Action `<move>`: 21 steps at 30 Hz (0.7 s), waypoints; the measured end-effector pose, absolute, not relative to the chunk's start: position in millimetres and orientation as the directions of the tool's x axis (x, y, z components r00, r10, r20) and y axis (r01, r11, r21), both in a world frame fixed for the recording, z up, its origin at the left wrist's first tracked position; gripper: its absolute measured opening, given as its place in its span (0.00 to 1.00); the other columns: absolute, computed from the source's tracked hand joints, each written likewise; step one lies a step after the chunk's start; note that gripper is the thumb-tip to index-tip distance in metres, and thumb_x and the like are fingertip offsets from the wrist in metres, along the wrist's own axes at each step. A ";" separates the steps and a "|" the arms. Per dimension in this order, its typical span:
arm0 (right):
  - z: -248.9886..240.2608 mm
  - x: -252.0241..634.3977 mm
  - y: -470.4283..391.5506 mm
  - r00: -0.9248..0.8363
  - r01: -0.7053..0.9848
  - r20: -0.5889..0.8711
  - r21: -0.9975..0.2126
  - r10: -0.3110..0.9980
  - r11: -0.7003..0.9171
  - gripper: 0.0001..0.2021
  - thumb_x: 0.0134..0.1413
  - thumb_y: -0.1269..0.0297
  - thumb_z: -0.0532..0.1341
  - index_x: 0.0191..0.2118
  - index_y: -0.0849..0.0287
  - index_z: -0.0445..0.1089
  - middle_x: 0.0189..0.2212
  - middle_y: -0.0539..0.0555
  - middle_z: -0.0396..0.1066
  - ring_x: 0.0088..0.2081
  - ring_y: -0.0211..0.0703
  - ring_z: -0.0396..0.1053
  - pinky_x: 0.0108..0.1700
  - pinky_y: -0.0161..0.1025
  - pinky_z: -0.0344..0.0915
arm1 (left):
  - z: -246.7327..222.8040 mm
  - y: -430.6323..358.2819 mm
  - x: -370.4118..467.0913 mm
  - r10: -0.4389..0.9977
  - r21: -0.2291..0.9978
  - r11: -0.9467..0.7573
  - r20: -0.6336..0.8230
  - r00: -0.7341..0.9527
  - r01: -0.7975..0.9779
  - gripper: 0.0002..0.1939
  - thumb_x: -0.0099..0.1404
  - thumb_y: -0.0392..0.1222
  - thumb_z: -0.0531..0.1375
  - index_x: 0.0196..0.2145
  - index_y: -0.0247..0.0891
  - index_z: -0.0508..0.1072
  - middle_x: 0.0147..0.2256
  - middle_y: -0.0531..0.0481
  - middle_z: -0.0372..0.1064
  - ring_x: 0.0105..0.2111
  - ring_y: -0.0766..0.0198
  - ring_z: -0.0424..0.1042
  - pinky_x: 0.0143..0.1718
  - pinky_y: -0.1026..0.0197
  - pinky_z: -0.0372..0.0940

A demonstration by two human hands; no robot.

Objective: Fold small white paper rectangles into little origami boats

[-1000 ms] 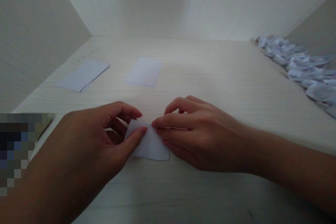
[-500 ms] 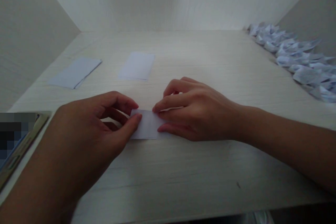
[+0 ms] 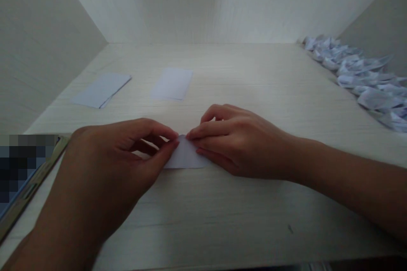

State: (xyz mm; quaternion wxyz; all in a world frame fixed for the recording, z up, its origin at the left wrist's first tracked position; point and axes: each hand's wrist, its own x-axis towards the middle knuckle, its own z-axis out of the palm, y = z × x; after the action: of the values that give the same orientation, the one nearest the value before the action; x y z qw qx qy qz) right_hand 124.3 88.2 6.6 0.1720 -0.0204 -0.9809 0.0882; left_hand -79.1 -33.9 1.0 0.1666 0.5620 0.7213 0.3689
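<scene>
A person's 2 bare hands meet over 1 small piece of plain white paper [image 3: 186, 156] at the near middle of a pale, wood-grained tabletop [image 3: 248, 224]. The left hand [image 3: 117, 159] pinches the paper's upper left side, thumb and index fingertip together. The right hand [image 3: 237, 146] bends in from the other side, its fingertips touching the paper's top and right side; whether they grip or only press cannot be told. Between the hands, the visible paper narrows toward the top above a straight near edge.

Beyond them lie 2 groups of flat white rectangular sheets: a left stack [image 3: 101, 89] set at a slant, and a middle stack [image 3: 173, 84] nearer the hands. A long row of folded white paper pieces [image 3: 359, 70] lines the tabletop's right side. At far left, a tan-edged object [image 3: 34, 184] is partly pixelated.
</scene>
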 end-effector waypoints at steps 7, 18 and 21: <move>7.1 124.0 87.3 -0.949 0.029 0.303 -0.183 0.084 0.983 0.12 0.68 0.60 0.61 0.41 0.62 0.79 0.47 0.55 0.80 0.46 0.49 0.72 0.51 0.47 0.69 | 1.5 -37.2 -82.6 0.948 0.538 0.010 0.263 -0.179 0.843 0.12 0.60 0.54 0.69 0.42 0.55 0.79 0.27 0.61 0.79 0.25 0.62 0.78 0.25 0.64 0.68; 6.9 123.6 85.8 -0.946 0.022 0.316 -0.169 0.075 0.985 0.12 0.68 0.62 0.61 0.40 0.63 0.80 0.51 0.58 0.78 0.48 0.50 0.71 0.54 0.47 0.69 | 1.5 -37.0 -89.0 0.919 0.348 -0.296 0.356 0.166 0.890 0.07 0.69 0.44 0.62 0.39 0.57 0.80 0.42 0.62 0.81 0.36 0.63 0.80 0.36 0.62 0.71; 6.7 122.7 85.4 -0.946 0.021 0.314 -0.180 0.078 0.983 0.12 0.68 0.62 0.61 0.41 0.64 0.81 0.50 0.58 0.79 0.48 0.49 0.71 0.54 0.47 0.70 | -0.7 -38.7 -91.0 0.910 0.329 -0.340 0.353 0.219 0.881 0.09 0.70 0.43 0.61 0.42 0.56 0.80 0.45 0.60 0.80 0.37 0.64 0.80 0.37 0.63 0.72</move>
State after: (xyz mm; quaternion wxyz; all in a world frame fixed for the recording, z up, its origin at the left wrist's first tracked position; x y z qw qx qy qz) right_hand 122.7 85.4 6.7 0.1618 -0.0251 -0.9826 0.0875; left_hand -91.0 -38.7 -0.7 0.0287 0.7800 0.5739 0.2476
